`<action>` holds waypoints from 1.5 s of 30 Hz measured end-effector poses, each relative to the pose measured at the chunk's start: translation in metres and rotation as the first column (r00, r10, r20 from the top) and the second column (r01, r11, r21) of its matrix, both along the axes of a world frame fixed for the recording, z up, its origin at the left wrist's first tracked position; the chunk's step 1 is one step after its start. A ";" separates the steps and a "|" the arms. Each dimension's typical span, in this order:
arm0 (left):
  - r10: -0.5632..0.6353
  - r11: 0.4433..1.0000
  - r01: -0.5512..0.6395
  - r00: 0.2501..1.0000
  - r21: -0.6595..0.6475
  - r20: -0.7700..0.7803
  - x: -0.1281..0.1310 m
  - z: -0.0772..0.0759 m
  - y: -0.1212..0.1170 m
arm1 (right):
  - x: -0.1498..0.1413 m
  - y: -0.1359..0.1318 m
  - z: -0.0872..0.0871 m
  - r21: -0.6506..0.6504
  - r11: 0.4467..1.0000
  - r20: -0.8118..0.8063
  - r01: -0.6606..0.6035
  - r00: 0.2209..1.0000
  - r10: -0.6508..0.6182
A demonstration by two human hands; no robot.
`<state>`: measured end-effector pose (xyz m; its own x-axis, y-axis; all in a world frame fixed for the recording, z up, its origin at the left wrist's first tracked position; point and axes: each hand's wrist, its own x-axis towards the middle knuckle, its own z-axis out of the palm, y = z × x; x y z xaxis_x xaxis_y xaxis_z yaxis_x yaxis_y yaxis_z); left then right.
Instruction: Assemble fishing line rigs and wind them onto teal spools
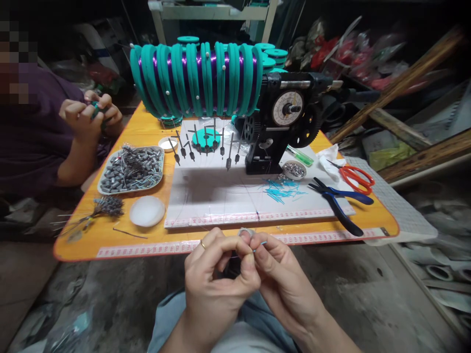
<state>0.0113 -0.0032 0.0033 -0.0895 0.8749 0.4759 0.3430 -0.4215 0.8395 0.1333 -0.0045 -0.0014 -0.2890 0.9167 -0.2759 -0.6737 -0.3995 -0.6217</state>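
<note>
Above the table's front edge my left hand (222,267) and my right hand (281,267) meet, fingertips touching. My right hand is closed in a pinch on a thin blue piece (263,242), whose end sticks out between the fingers. The thumb and forefinger of my left hand press together; what they grip is too small to make out. Just behind the fingertips shows a small greyish-white bit. More thin blue pieces (281,190) lie scattered on the white board (217,196) beyond. Teal spools (195,78) wound with purple line hang in a row on a black geared stand (274,122).
Dark weights (206,142) dangle below the spools. Left are a tray (162,171) of grey sinkers, a white lid (147,211) and a co-worker's hands (91,113). Right lie blue-handled pliers (336,201), red scissors (356,179) and a dish (294,170) of metal bits.
</note>
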 end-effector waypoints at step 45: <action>-0.123 0.992 0.123 0.992 0.011 -0.023 -0.005 -0.018 0.002 | 0.014 0.004 -0.014 0.236 0.969 0.223 0.072 0.967 -0.126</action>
